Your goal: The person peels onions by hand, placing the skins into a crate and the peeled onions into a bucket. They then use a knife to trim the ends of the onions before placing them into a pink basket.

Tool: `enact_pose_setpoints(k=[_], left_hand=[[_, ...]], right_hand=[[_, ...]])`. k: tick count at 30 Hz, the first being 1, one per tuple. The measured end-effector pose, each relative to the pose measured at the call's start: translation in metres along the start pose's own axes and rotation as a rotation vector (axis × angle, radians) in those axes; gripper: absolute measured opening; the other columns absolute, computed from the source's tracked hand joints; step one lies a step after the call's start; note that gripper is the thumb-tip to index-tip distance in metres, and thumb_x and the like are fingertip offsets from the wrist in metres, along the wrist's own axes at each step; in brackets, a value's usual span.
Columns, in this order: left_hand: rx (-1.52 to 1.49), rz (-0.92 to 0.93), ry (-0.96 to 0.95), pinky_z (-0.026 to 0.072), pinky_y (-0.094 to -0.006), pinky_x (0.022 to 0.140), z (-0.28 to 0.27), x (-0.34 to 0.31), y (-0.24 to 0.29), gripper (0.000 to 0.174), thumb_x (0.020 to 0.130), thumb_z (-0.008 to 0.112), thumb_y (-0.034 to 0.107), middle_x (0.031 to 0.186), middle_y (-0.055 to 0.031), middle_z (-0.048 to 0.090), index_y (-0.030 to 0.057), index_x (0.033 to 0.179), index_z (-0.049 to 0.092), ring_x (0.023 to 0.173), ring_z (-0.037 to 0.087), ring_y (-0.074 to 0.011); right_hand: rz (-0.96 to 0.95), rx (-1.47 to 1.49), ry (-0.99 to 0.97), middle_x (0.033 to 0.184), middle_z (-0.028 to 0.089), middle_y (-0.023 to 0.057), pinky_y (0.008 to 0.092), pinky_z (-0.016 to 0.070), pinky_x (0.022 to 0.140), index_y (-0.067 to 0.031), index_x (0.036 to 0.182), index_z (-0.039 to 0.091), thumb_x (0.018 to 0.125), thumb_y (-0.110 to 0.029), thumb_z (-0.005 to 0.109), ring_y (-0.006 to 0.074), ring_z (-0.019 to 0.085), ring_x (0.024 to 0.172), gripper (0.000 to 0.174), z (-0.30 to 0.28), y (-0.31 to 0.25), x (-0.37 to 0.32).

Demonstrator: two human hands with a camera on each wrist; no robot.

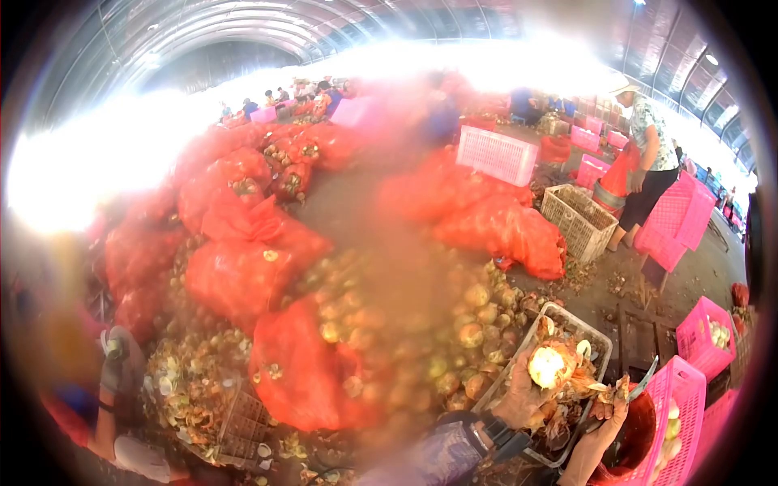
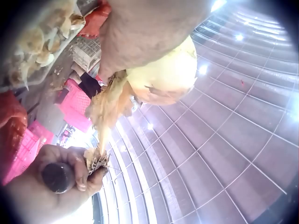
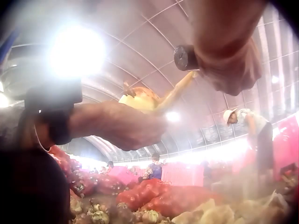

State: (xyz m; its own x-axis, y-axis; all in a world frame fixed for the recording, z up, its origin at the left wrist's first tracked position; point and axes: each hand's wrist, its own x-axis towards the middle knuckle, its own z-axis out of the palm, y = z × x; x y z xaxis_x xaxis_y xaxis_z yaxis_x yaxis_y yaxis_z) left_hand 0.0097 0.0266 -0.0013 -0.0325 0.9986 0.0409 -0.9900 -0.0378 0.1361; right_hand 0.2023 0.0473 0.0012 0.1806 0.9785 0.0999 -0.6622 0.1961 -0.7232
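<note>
My left hand [image 1: 516, 401] grips an onion [image 1: 549, 367], pale where the outer skin is off, over a whitish crate [image 1: 601, 338] holding brown skins. To its right, my right hand [image 1: 601, 433] holds a knife, whose curved blade [image 1: 646, 377] points up and away. In the left wrist view, the knife's dark round handle end [image 2: 58, 177] sticks out of the right fist. The fingers of that hand also pinch a dry strip of onion skin [image 2: 105, 128], stretched between the onion and the hand. The right wrist view shows the strip, but the blade is hidden there.
Beside my right hand are a red bucket [image 1: 640, 425] and a pink crate [image 1: 687, 385] with peeled onions. Loose onions [image 1: 474, 324] and red mesh sacks [image 1: 296, 373] cover the floor ahead and left. A person in a hat [image 1: 652, 134] stands at the right, near stacked pink crates [image 1: 677, 215].
</note>
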Motion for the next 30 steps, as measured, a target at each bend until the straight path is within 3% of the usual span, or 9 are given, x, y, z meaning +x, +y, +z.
enact_pose_setpoints(k=[3,6,8,10,14,20,21,27,30], left_hand=[[-0.048,0.003,0.075,0.0591,-0.0356,0.093,-0.008,0.001,-0.008,0.045,0.105,0.043,0.039,0.121,-0.0124,0.069,0.0016,0.126,0.060,0.108,0.069,-0.0233],[0.470,0.345,0.073,0.0590,-0.0364,0.093,0.015,-0.018,-0.010,0.044,0.106,0.045,0.038,0.120,-0.0131,0.069,0.0025,0.126,0.059,0.108,0.069,-0.0237],[-0.121,-0.105,-0.016,0.0587,-0.0375,0.093,-0.007,0.003,-0.006,0.044,0.106,0.044,0.038,0.119,-0.0137,0.069,0.0026,0.127,0.058,0.107,0.069,-0.0248],[-0.130,-0.076,-0.071,0.0589,-0.0375,0.092,-0.007,0.004,-0.012,0.041,0.105,0.047,0.035,0.117,-0.0132,0.070,0.0024,0.127,0.059,0.104,0.070,-0.0245],[-0.084,-0.012,-0.101,0.0591,-0.0375,0.087,-0.004,0.001,-0.015,0.037,0.104,0.049,0.032,0.111,-0.0123,0.071,0.0025,0.124,0.060,0.099,0.070,-0.0242],[0.006,0.083,-0.040,0.0591,-0.0376,0.081,-0.013,-0.007,-0.007,0.036,0.103,0.049,0.033,0.103,-0.0115,0.071,0.0033,0.117,0.063,0.092,0.069,-0.0244],[0.014,0.086,-0.026,0.0591,-0.0376,0.080,-0.016,-0.007,-0.006,0.036,0.103,0.049,0.033,0.102,-0.0113,0.071,0.0034,0.116,0.063,0.091,0.069,-0.0245],[0.080,0.118,0.009,0.0590,-0.0376,0.074,-0.027,-0.014,-0.007,0.036,0.103,0.048,0.035,0.095,-0.0106,0.071,0.0042,0.109,0.066,0.084,0.069,-0.0247],[0.201,0.136,-0.103,0.0566,-0.0372,0.079,-0.007,-0.021,0.000,0.031,0.100,0.052,0.029,0.103,-0.0111,0.067,0.0032,0.114,0.062,0.091,0.066,-0.0242]], right_hand=[[-0.029,0.026,0.077,0.071,0.043,-0.0060,0.0217,0.0339,0.055,-0.0018,0.121,0.059,0.097,-0.019,0.065,0.0058,0.037,0.060,0.030,0.062,-0.022,-0.028],[-0.056,-0.016,0.009,0.079,0.044,-0.0047,0.0221,0.0370,0.064,-0.0048,0.111,0.056,0.101,-0.021,0.056,0.0061,0.041,0.070,0.019,0.064,-0.026,-0.032],[-0.089,-0.082,-0.081,0.086,0.045,-0.0039,0.0221,0.0405,0.072,-0.0076,0.103,0.053,0.105,-0.024,0.048,0.0064,0.045,0.078,0.017,0.063,-0.023,-0.028],[-0.167,-0.046,0.103,0.075,0.044,-0.0051,0.0224,0.0348,0.059,-0.0018,0.118,0.060,0.100,-0.020,0.063,0.0059,0.039,0.063,0.026,0.073,-0.017,-0.020],[-0.213,-0.205,0.087,0.075,0.043,-0.0053,0.0228,0.0338,0.059,-0.0013,0.120,0.061,0.100,-0.019,0.061,0.0049,0.039,0.063,0.026,0.084,-0.017,-0.015],[-0.040,0.157,-0.101,0.071,0.043,-0.0085,0.0209,0.0314,0.055,-0.0026,0.136,0.057,0.100,-0.014,0.057,0.0040,0.038,0.061,0.038,0.002,-0.008,0.064],[-0.258,-0.270,0.072,0.067,0.045,-0.0090,0.0203,0.0322,0.053,-0.0047,0.131,0.061,0.099,-0.015,0.057,0.0046,0.038,0.056,0.034,0.032,-0.002,0.040],[-0.121,0.102,-0.038,0.087,0.060,-0.0040,0.0178,0.0336,0.047,-0.0002,0.124,0.063,0.092,-0.010,0.069,0.0019,0.040,0.054,0.034,0.034,-0.024,0.044],[-0.174,0.109,0.038,0.066,0.048,-0.0092,0.0207,0.0300,0.044,-0.0029,0.109,0.067,0.090,-0.011,0.075,0.0011,0.033,0.049,0.022,0.064,-0.040,0.029]])
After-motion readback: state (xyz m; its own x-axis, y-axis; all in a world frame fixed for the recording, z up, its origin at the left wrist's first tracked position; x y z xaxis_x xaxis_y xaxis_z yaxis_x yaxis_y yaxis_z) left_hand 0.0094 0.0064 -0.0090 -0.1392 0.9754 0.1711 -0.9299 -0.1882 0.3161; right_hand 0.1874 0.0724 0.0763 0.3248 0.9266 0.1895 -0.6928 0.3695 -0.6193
